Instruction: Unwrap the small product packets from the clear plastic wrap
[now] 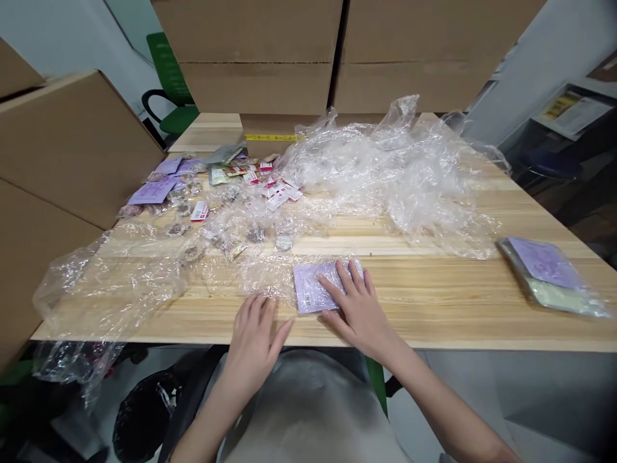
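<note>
A flat purple packet [308, 292] lies near the front edge of the wooden table [424, 308], with clear plastic film over and beside it. My right hand [357, 305] rests flat on the packet's right part, fingers spread, hiding some of it. To the left, my left hand [255, 331] lies at the table edge, its fingertips touching the crinkled clear film [265, 276] and its thumb held apart. Nothing is gripped in either hand.
A big heap of clear plastic wrap [366, 161] covers the back. Purple packets [154, 191], small wrapped items and red-and-white cards [200, 211] lie at the left. A bagged purple-and-green packet [549, 267] is at the right. Cardboard boxes [260, 58] stand behind; a bin [144, 411] sits below.
</note>
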Demonstrator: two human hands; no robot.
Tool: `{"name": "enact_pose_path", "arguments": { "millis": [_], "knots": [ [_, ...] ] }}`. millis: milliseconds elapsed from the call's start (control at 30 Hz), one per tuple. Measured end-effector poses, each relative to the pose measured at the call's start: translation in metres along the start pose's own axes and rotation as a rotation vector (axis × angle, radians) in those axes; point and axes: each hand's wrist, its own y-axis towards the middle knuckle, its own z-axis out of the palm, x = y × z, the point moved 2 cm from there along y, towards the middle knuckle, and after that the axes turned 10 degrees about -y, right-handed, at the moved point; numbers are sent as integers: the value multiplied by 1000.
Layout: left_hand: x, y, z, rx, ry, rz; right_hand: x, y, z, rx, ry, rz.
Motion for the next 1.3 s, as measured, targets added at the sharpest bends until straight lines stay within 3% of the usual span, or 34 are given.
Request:
{"name": "enact_pose_path", "arguments": {
  "millis": [133, 267, 333, 433, 500, 600, 700, 800, 900, 1000, 1100, 1167, 1267, 1300],
  "knots": [
    [-21, 16, 25, 96, -56, 23, 1, -1, 2, -26, 23, -1],
    [-54, 47, 33, 185, -79, 321, 2, 1, 0, -50, 91, -17],
    [-62, 59, 33, 228, -56, 399, -2, 2, -4, -34, 181, -36],
    [-61, 66, 32, 294, -51, 420, -14, -2, -9, -13, 456, -20],
    [-56, 66, 31, 329, -62, 437, -26, -8, -13, -89, 662, 98],
    [-49, 67, 31, 360, -71, 465, -36, -19, -19, -235, 676, 197],
    [-45, 72, 31, 376, -58, 494, -33, -20, -23, -173, 417, -22],
    [-44, 79, 26, 371, -38, 560, -34, -13, -24, -48, 316, -212],
    [-47, 86, 11, 345, -108, 662, -41, -8, -30, -37, 327, -272],
    [-58, 91, -8, 374, -310, 685, -44, -14, -39, -117, 442, -272],
    [-70, 95, -18, 381, -493, 577, -55, -32, -44, -169, 685, -56],
    [-74, 96, -18, 296, -566, 485, -81, -50, -46, -262, 818, 294],
    [-72, 95, -11, 137, -699, 343, -151, -86, -58, -684, 900, 854],
    [-70, 94, -6, 107, -755, 290, -179, -98, -63, -876, 913, 942]
  ]
}}
